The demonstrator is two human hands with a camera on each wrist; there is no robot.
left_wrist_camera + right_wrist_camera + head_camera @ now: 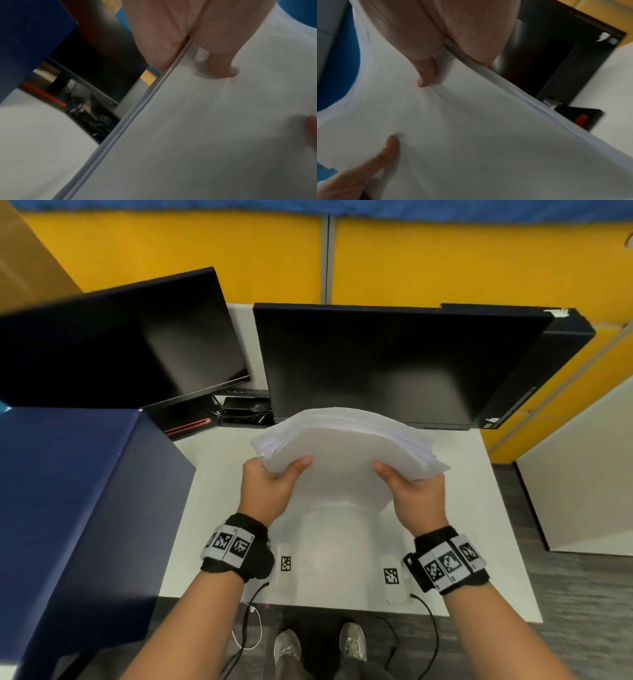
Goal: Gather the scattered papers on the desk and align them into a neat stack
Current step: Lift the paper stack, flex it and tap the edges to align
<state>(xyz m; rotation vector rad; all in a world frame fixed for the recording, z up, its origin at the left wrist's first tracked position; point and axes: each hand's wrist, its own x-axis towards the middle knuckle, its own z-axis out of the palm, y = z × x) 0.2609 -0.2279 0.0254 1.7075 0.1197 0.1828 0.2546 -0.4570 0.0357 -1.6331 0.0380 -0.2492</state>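
Note:
A thick stack of white papers (346,446) is held up above the white desk (479,508), bowed upward in the middle, its sheets fanned unevenly at both side edges. My left hand (270,484) grips the stack's left near corner, thumb on the top sheet. My right hand (411,491) grips the right near corner the same way. In the left wrist view the thumb (223,67) presses the papers (205,135) beside their layered edge. The right wrist view shows the thumb (426,75) on the papers (471,135) and the other hand's thumb at the lower left.
Two dark monitors (120,344) (394,364) stand at the back of the desk. A large dark blue box (68,508) fills the left side. A black computer case (548,364) stands on the right. Two marker tags (286,563) lie near the front edge.

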